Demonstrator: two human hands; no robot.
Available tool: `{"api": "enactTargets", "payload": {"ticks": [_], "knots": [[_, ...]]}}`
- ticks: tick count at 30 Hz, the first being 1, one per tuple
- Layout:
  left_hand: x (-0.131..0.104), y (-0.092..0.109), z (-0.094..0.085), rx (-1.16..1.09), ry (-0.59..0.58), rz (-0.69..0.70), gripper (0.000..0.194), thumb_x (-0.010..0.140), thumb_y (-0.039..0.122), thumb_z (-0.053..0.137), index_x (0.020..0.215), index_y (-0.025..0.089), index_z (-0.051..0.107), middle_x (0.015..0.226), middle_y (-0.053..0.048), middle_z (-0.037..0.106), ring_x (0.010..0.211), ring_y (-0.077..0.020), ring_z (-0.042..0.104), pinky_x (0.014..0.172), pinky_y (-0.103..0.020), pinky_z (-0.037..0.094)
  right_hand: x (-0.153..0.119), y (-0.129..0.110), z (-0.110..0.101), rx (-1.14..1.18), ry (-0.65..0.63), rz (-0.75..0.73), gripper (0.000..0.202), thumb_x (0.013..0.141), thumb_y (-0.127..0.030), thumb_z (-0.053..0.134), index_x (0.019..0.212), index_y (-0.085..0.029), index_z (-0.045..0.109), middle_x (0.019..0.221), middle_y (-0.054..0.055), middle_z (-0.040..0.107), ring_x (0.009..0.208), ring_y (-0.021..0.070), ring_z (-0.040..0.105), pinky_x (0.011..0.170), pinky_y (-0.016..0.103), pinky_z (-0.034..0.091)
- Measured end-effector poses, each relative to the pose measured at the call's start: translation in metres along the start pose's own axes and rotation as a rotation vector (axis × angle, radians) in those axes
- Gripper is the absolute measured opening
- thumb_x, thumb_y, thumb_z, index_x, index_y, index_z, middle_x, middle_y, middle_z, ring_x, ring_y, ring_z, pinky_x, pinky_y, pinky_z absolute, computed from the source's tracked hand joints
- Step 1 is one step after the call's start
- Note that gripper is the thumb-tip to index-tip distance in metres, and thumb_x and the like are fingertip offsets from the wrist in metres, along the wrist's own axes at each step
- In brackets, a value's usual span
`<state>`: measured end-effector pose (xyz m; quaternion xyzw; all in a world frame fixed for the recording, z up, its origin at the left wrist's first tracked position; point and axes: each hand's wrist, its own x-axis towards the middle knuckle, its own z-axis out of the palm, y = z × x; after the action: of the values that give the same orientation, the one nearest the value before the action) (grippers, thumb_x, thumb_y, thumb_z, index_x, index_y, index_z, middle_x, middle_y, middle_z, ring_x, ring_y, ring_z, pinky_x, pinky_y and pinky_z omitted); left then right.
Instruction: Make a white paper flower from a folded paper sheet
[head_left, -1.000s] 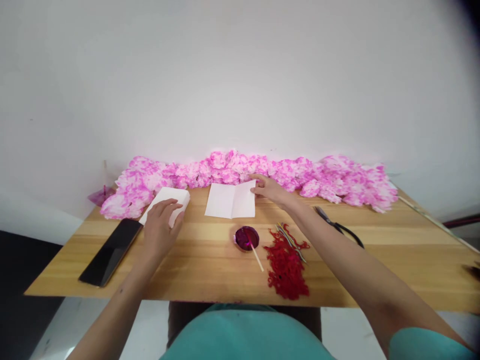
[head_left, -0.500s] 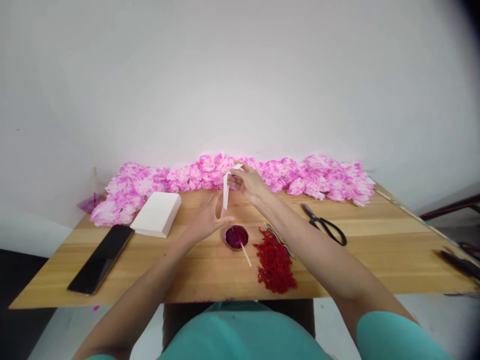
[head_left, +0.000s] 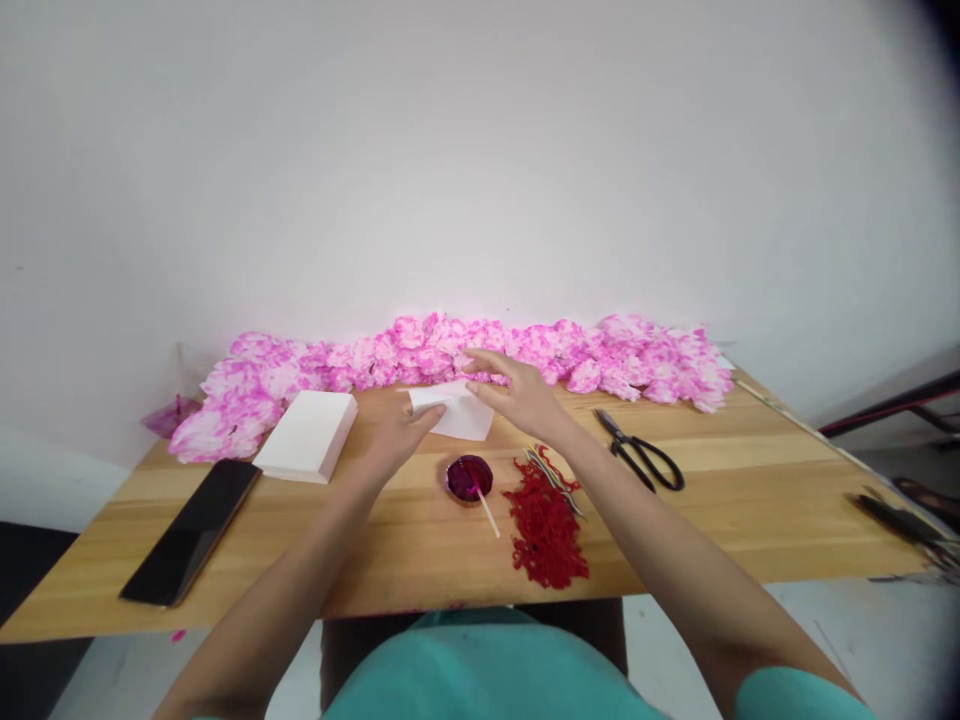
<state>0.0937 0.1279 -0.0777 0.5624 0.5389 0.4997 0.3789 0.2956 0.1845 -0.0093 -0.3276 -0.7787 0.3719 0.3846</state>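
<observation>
A sheet of white paper [head_left: 463,415] spreads out between my hands, just above the middle of the table. My left hand [head_left: 401,432] pinches its left side, the thumb on top and the fingers hidden behind. At the paper's right upper edge is my right hand [head_left: 521,398], its fingers apart; the lowest fingertip is at the sheet, though I cannot tell whether it presses on it. In front of the paper stands a small bowl of dark magenta liquid [head_left: 466,480] with a thin pale stick [head_left: 487,514] leaning out of it.
Pink-and-white paper flowers [head_left: 442,350] line the wall. On the left lie a white paper stack [head_left: 306,433] and a black phone [head_left: 191,532]. Red strings [head_left: 547,535] and black-handled scissors [head_left: 637,450] are on the right. Dark tools [head_left: 896,518] lie at the right edge.
The paper, upright and edge-on in my right hand before, now lies spread out lower between both hands. My left hand has closed on its left side; my right fingers have spread.
</observation>
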Motion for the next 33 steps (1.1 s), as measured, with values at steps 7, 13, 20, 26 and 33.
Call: {"api": "enactTargets", "payload": {"ticks": [7,13,20,26,33], "knots": [[-0.006,0.024,0.004,0.247,-0.105,0.031,0.028,0.083,0.043,0.060,0.080,0.018,0.071,0.077,-0.003,0.071,0.073,-0.0228,0.066,0.066,-0.032,0.051,-0.012,0.008,0.005,-0.304,-0.182,-0.037,0.028,0.085,-0.033,0.063,0.111,-0.030,0.072,0.096,0.002,0.075,0.090,0.0232,0.065,0.084,0.035,0.045],[-0.005,0.018,-0.010,0.130,0.088,0.139,0.028,0.077,0.040,0.069,0.095,0.018,0.070,0.108,-0.007,0.068,0.105,-0.0238,0.061,0.095,-0.037,0.048,-0.019,0.012,0.003,-0.081,-0.137,0.068,0.026,0.085,-0.026,0.057,0.105,-0.024,0.073,0.103,0.002,0.075,0.088,0.0193,0.066,0.074,0.028,0.045],[-0.017,-0.002,-0.004,-0.571,-0.170,-0.096,0.046,0.076,0.040,0.074,0.117,0.019,0.064,0.124,-0.011,0.065,0.119,-0.0273,0.058,0.102,-0.045,0.045,-0.022,0.016,0.005,0.312,0.040,0.236,0.030,0.075,-0.037,0.066,0.100,-0.019,0.071,0.092,0.002,0.073,0.078,0.0162,0.064,0.067,0.026,0.047],[-0.013,0.003,0.024,-0.676,-0.159,-0.251,0.046,0.067,0.031,0.084,0.107,0.014,0.068,0.114,-0.013,0.071,0.113,-0.0306,0.063,0.104,-0.049,0.046,-0.027,0.023,0.015,0.324,0.088,0.222,0.035,0.077,-0.039,0.064,0.105,-0.019,0.069,0.096,0.004,0.073,0.082,0.0177,0.065,0.072,0.029,0.050],[0.011,0.020,0.023,-0.880,0.092,-0.252,0.031,0.075,0.015,0.076,0.105,0.014,0.068,0.115,-0.009,0.071,0.116,-0.0258,0.062,0.104,-0.039,0.050,-0.072,0.038,-0.047,-0.268,0.280,0.149,0.037,0.090,-0.042,0.054,0.120,-0.022,0.064,0.113,0.008,0.071,0.099,0.0213,0.066,0.087,0.036,0.050]]}}
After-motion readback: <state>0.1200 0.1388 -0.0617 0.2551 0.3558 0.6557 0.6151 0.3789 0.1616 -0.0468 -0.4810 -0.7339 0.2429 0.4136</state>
